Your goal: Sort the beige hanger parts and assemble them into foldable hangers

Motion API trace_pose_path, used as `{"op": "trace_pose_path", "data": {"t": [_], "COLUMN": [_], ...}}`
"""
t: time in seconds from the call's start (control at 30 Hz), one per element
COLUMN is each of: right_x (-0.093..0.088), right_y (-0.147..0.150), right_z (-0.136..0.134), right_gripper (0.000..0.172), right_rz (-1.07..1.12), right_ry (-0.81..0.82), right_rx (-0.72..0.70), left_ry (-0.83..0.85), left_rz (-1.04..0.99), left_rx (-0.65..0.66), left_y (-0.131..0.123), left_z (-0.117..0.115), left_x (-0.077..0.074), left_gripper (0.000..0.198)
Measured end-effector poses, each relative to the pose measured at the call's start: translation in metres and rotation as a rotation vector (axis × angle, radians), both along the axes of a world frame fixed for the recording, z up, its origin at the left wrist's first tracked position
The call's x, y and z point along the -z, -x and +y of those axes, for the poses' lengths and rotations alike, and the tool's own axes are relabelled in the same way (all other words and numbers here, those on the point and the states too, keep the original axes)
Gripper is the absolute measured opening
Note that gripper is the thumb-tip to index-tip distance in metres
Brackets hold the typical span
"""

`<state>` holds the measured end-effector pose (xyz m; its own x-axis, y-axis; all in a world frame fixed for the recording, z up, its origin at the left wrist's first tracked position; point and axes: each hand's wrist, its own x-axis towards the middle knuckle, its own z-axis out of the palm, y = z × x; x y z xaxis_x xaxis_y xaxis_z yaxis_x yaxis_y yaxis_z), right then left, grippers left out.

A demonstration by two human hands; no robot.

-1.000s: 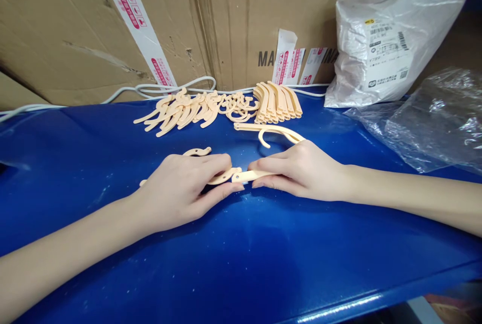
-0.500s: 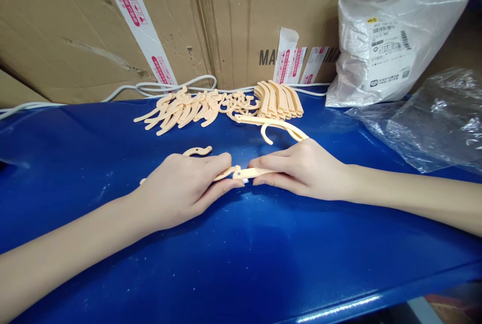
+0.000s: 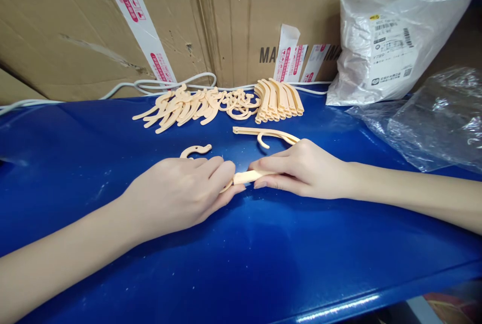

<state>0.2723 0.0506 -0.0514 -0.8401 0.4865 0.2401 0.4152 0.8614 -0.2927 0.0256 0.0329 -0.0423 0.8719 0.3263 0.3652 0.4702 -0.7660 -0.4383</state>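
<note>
My left hand [image 3: 181, 193] and my right hand [image 3: 301, 168] meet at the middle of the blue table [image 3: 241, 253]. Between their fingertips lies a peach plastic hanger arm [image 3: 246, 177], pinched by both hands; my left fingers cover its other end. A loose peach hook piece [image 3: 195, 150] lies just behind my left hand. An assembled hook-and-arm part [image 3: 269, 136] sits behind my right hand. Further back are a spread pile of peach hanger pieces [image 3: 188, 108] and a neat stack of peach arms [image 3: 278, 100].
Cardboard boxes [image 3: 113, 22] with pink tape stand along the back edge. White cables [image 3: 165, 85] run at their foot. A white plastic bag with a label [image 3: 391, 37] and crumpled clear plastic [image 3: 433, 118] occupy the back right.
My left hand has slid a little to the right and now covers the joint where the two peach pieces meet. The assembled part behind my right hand has shifted slightly.
</note>
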Motion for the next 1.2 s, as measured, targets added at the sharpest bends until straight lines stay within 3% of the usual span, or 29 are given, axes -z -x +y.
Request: {"op": "trace_pose_path", "data": {"t": [0.23,0.47,0.73,0.97,1.2], "right_x": [0.001,0.005,0.000,-0.009,-0.006], "right_y": [0.000,-0.002,-0.001,0.010,0.017], "right_z": [0.000,0.002,-0.002,-0.013,-0.014], "right_gripper": [0.040,0.027,0.028,0.013,0.019], "right_rz": [0.018,0.142,0.096,0.266,0.462], "right_ry": [-0.018,-0.037,-0.107,0.200,0.818], "right_rx": [0.018,-0.034,-0.012,0.066,0.262], "left_ry": [0.077,0.080,0.235,0.125,0.044], "left_rz": [-0.051,-0.060,-0.137,-0.103,0.038], "left_rx": [-0.024,-0.004,0.042,0.032,0.060], "left_y": [0.001,0.003,0.005,-0.003,-0.009], "left_z": [0.002,0.003,0.004,-0.002,-0.005], "left_x": [0.002,0.004,0.005,0.002,-0.001], "left_gripper": [0.039,0.042,0.017,0.026,0.032]}}
